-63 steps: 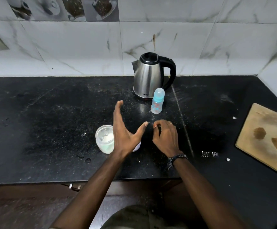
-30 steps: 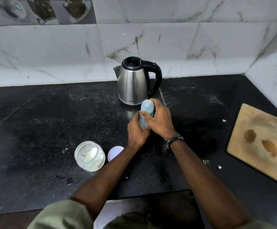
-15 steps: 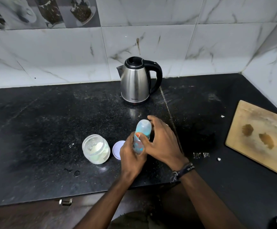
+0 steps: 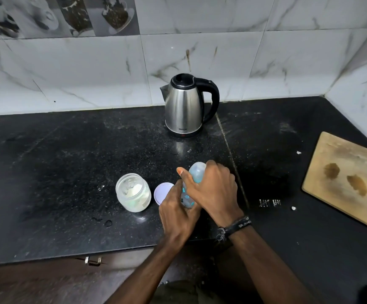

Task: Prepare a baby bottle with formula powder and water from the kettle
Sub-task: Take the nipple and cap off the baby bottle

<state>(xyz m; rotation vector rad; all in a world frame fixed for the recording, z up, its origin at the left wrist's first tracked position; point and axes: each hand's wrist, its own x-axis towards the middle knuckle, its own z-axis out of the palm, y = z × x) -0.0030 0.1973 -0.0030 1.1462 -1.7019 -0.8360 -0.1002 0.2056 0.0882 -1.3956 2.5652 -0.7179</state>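
A small baby bottle (image 4: 187,197) with a clear blue cap stands near the front of the black counter (image 4: 68,163). My left hand (image 4: 178,212) grips its lower body. My right hand (image 4: 213,189) wraps over the cap and upper part, hiding most of it. An open glass jar of white formula powder (image 4: 133,191) stands just left, with its pale lid (image 4: 163,191) lying between jar and bottle. The steel kettle (image 4: 184,106) with a black handle stands at the back by the wall, lid down.
A wooden cutting board (image 4: 347,181) lies at the right. Marble tiled walls close off the back and the right corner. White crumbs and powder specks dot the counter. A drawer handle (image 4: 92,261) shows below the counter's front edge.
Both hands took hold of the bottle beside the kettle and brought it toward me, next to the jar and lid. My right hand has since closed further over the cap.
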